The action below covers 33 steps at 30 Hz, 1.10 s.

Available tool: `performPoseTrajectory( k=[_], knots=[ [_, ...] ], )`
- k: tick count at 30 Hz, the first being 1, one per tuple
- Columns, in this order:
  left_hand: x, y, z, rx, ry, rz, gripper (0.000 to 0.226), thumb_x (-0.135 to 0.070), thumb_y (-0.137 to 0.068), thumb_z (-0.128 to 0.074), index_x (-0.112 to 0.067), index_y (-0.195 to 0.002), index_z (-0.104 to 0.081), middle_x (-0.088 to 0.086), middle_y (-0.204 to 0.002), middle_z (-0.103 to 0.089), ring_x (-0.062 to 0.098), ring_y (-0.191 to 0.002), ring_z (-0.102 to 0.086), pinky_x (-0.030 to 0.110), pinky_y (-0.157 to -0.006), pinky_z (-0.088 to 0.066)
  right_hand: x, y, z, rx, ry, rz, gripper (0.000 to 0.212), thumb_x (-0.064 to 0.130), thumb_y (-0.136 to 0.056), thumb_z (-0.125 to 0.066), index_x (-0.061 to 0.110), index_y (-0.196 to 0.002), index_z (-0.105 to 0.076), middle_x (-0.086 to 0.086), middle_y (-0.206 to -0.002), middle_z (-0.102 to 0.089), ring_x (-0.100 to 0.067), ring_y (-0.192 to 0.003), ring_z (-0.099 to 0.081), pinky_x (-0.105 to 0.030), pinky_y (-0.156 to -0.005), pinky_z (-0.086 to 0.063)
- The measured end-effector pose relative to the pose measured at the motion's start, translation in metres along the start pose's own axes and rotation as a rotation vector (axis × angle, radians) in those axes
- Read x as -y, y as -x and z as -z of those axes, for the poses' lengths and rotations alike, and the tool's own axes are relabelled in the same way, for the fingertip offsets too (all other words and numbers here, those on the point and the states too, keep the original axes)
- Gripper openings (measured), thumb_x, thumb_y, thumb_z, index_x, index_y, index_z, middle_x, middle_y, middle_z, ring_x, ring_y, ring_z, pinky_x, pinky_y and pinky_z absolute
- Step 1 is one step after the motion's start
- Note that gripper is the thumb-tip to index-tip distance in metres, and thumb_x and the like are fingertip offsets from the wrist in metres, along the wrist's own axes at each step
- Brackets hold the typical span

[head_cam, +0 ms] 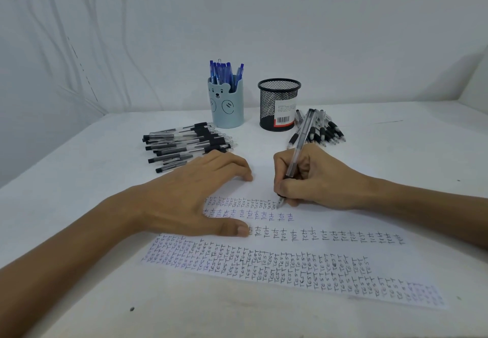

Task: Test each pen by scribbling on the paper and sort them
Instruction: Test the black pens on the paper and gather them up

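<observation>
Gripping a clear-barrelled pen [299,147] between thumb and curled fingers, the right hand [314,179] rests its heel on the paper [330,221]. The pen's tip touches the sheet at the right end of the uppermost row of small written words. The barrel leans up and away from the person, and its far end crosses in front of the right pile of pens [326,131].

The left hand [190,197] lies palm down on the left part of the paper. Its fingers are loosely extended and holding nothing, and its thumb is stretched out along a lower row of writing. It lies just left of the pen tip and does not touch the right hand.

The sheet carries several rows of the word "test". The rows nearest the person are dense and packed, some black and some faintly purple.

Beyond the left hand, a left pile of pens [190,142] with black grips lies sideways on the white table [79,179]. Behind it stands a pale blue bear cup [227,105] holding blue pens [224,72] upright. To the right of that cup stands a black mesh cup [278,102] with a barcode label. The right pile fans out just beside its base.
</observation>
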<state>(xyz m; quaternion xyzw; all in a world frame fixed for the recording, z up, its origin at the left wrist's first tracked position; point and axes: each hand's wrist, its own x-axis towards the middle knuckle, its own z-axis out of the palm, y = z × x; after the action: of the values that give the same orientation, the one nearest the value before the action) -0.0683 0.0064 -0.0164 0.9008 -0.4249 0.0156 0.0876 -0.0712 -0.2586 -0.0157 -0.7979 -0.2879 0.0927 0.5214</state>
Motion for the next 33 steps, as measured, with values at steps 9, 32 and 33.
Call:
performPoseTrajectory(
  k=[9,32,33],
  knots=[
    [0.0018,-0.0016,-0.0006,0.007,-0.005,0.002,0.079,-0.084,-0.084,-0.053,-0.038,-0.147,-0.038,-0.028,-0.148,-0.031,-0.004,-0.142,-0.027,0.018,-0.117,-0.024,0.0019,0.0003,-0.0001,0.007,0.023,0.012,0.026,-0.013,-0.089,-0.061,0.006,-0.072,-0.062,-0.012,-0.061,-0.062,-0.020,-0.055,-0.051,-0.034,-0.053,-0.039],
    [0.0018,-0.0014,-0.0011,0.011,-0.005,-0.002,0.078,-0.085,-0.085,-0.051,-0.038,-0.147,-0.038,-0.029,-0.147,-0.031,0.000,-0.142,-0.030,0.026,-0.119,-0.031,0.0004,-0.0026,-0.0005,-0.041,0.066,-0.037,0.021,-0.010,-0.090,-0.060,0.002,-0.073,-0.058,-0.014,-0.059,-0.062,-0.009,-0.049,-0.056,-0.017,-0.048,-0.039],
    [0.0022,-0.0012,-0.0012,0.011,-0.004,-0.002,0.078,-0.085,-0.085,-0.051,-0.038,-0.146,-0.038,-0.028,-0.147,-0.032,0.000,-0.142,-0.030,0.027,-0.119,-0.031,0.0007,-0.0028,-0.0005,-0.047,0.072,-0.033,0.021,-0.009,-0.090,-0.061,0.003,-0.073,-0.059,-0.012,-0.059,-0.063,-0.011,-0.050,-0.056,-0.019,-0.048,-0.039]
  ],
)
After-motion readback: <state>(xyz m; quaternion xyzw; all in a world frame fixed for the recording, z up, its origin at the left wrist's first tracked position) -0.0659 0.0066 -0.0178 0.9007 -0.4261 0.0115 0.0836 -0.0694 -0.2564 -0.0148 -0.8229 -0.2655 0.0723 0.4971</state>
